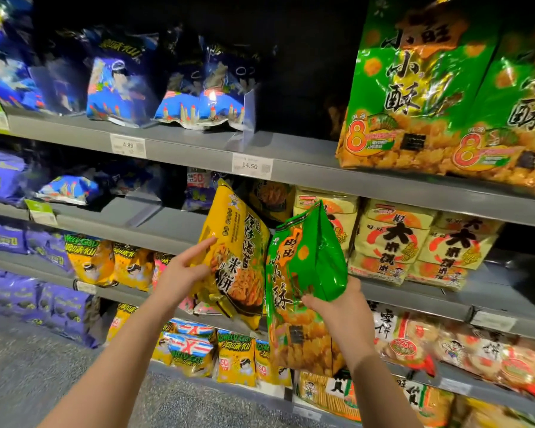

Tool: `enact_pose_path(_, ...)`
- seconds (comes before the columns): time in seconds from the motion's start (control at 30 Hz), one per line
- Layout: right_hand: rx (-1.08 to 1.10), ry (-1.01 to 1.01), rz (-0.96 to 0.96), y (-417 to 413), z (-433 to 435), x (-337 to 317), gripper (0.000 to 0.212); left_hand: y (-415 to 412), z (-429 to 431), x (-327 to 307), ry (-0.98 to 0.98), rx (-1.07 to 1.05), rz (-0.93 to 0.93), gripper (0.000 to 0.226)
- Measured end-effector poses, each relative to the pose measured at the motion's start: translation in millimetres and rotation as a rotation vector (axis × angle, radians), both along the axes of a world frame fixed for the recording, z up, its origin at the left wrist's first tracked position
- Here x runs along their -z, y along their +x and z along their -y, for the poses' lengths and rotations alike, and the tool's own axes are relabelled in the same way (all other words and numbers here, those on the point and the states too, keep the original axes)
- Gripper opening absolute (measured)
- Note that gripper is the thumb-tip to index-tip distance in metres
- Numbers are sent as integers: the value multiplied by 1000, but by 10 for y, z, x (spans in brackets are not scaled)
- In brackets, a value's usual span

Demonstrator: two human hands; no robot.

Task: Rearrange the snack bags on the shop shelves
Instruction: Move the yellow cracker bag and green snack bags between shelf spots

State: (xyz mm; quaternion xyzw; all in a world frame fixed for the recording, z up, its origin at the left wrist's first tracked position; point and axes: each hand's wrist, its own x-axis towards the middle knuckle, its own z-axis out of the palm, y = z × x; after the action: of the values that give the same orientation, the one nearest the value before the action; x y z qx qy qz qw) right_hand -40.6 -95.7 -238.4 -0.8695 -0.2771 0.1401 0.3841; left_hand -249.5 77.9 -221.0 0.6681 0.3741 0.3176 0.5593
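Note:
My left hand (pixel 184 270) grips a tall yellow snack bag (pixel 235 242) by its left edge, forefinger stretched along the front. My right hand (pixel 337 307) holds a green snack bag (pixel 297 273) from its right side, thumb on the front. Both bags hang upright and side by side in front of the middle shelves, touching or nearly so. On the top shelf at the right stand two large green bags (pixel 420 88) of the same print. Between them and the blue bags (pixel 204 88) the grey shelf (pixel 291 149) shows a dark gap.
Pale yellow rice cracker packs (pixel 393 239) fill the shelf behind my right hand. Small yellow bags (pixel 90 261) and purple bags (pixel 44 248) sit lower left. Price tags (pixel 252 166) hang on the shelf edges. A clear divider (pixel 244 118) stands beside the blue bags. Grey floor (pixel 28 366) lies at bottom left.

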Motion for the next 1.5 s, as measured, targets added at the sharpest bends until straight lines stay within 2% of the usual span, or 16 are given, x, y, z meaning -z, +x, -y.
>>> enact_pose_path(0.27, 27, 86, -140, 51, 71, 79, 78, 269, -668, 64, -152, 19, 165, 73)
enact_pose_path(0.4, 29, 139, -107, 36, 64, 92, 74, 598, -897, 103, -237, 67, 220, 84)
enact_pose_path(0.57, 37, 216, -130, -12, 23, 43, 59, 755, -1074, 344, -316, 94, 175, 83)
enact_pose_path(0.73, 43, 295, -165, -80, 10, -21, 66, 769, -1258, 422, -259, 70, 96, 80)
enact_pose_path(0.83, 45, 317, -169, -83, 0, 10, 69, 822, -1351, 446, -256, 38, 126, 80)
enact_pose_path(0.93, 47, 324, -177, -95, -7, 22, 66, 857, -1371, 469, -113, -89, 16, 77)
enact_pose_path(1.07, 55, 338, -198, -107, -15, 32, 63, 920, -1248, 553, 335, -236, -396, 60)
enact_pose_path(1.2, 66, 332, -208, -86, -18, 59, 67, 971, -1219, 673, 580, -291, -692, 42)
enact_pose_path(1.33, 70, 338, -211, -87, -19, 53, 67, 1089, -1141, 714, 553, -176, -660, 42)
enact_pose_path(1.43, 62, 334, -220, -95, -36, 45, 60, 1143, -981, 821, 620, -7, -671, 72)
enact_pose_path(1.5, 54, 329, -220, -94, -46, 54, 54, 1092, -991, 936, 705, 73, -731, 80)
